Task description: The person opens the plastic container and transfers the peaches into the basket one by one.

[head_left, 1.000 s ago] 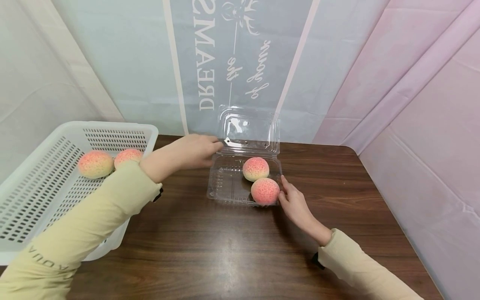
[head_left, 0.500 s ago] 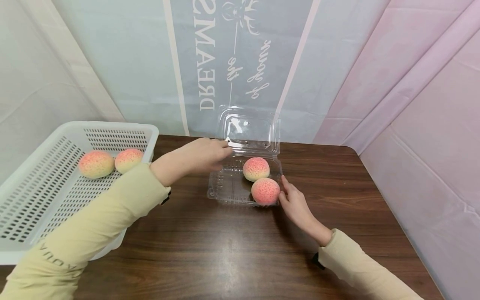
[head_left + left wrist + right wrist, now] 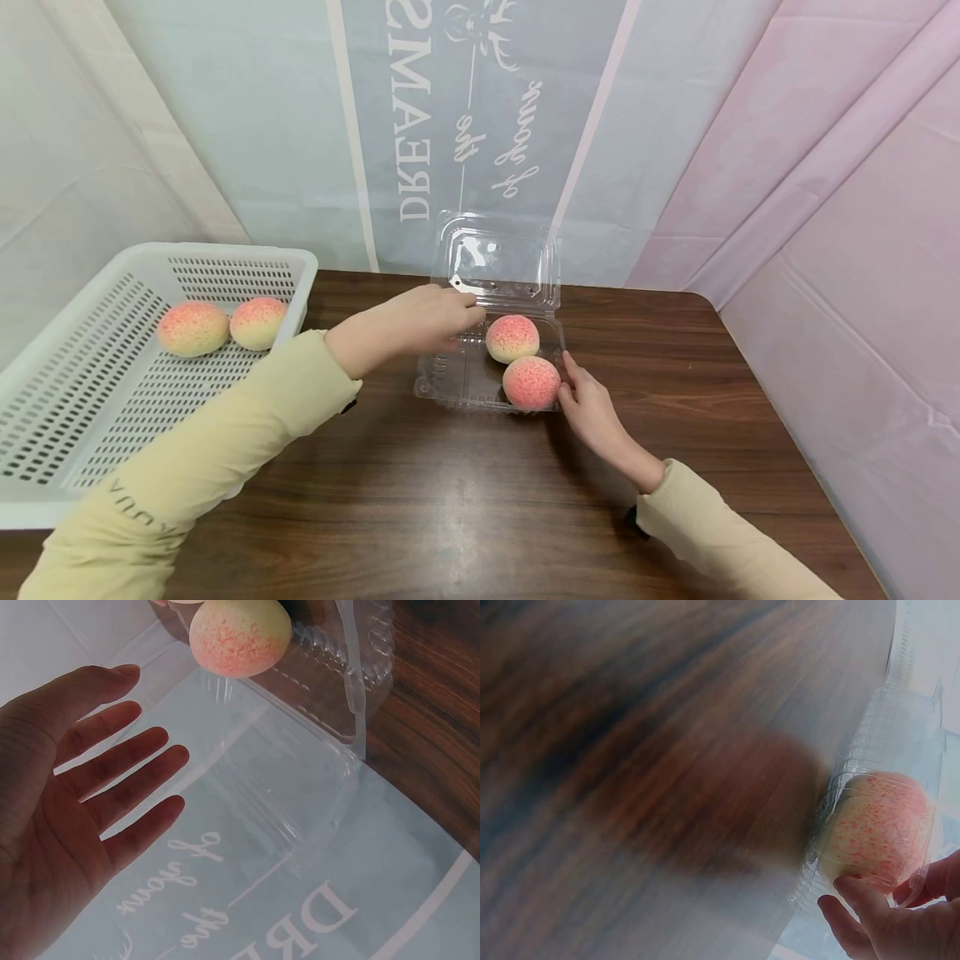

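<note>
A clear plastic clamshell box (image 3: 461, 375) lies on the table, its lid (image 3: 517, 258) raised at the back. Two toy-like peaches, a rear peach (image 3: 512, 336) and a front peach (image 3: 531, 383), sit in its right half. My left hand (image 3: 412, 323) hovers over the left part of the box; in the left wrist view its fingers (image 3: 131, 765) are spread and hold nothing. At the right side, my right hand (image 3: 596, 417) holds the box's edge, a finger inside the rim and others outside, close to the front peach (image 3: 881, 832).
A white perforated basket (image 3: 309, 283) stands at the left, with a larger peach (image 3: 192, 328) and a smaller peach (image 3: 257, 322) at its back. A printed cloth (image 3: 285, 125) hangs behind the dark wooden table (image 3: 420, 500).
My left hand has moved right and slightly toward me, from the lid's left corner to over the box. The right hand, box and peaches have stayed in place.
</note>
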A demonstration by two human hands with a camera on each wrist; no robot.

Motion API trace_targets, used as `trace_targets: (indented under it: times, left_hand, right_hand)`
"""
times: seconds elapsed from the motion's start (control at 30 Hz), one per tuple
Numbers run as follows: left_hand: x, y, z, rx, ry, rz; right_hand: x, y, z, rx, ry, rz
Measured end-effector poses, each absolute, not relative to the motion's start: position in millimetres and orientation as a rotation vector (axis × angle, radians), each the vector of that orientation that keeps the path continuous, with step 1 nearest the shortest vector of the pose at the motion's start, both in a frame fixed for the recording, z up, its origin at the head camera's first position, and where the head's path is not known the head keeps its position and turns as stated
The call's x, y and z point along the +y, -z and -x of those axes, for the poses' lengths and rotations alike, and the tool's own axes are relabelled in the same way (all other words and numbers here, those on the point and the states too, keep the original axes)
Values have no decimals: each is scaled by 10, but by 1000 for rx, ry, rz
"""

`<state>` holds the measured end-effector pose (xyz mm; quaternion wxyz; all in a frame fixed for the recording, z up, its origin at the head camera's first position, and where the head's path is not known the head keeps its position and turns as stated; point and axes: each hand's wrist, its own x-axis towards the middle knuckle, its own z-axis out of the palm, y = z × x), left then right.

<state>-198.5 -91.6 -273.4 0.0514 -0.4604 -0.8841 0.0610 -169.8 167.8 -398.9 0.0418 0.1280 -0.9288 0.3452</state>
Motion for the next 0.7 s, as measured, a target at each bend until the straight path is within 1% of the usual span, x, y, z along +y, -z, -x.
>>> trace_targets:
  times: [0.7]
  left_hand:
    - [-628,2839,1966,-2606,-135,1492]
  right_hand:
    - [1688,3985,1688,-2834,-1133,-360]
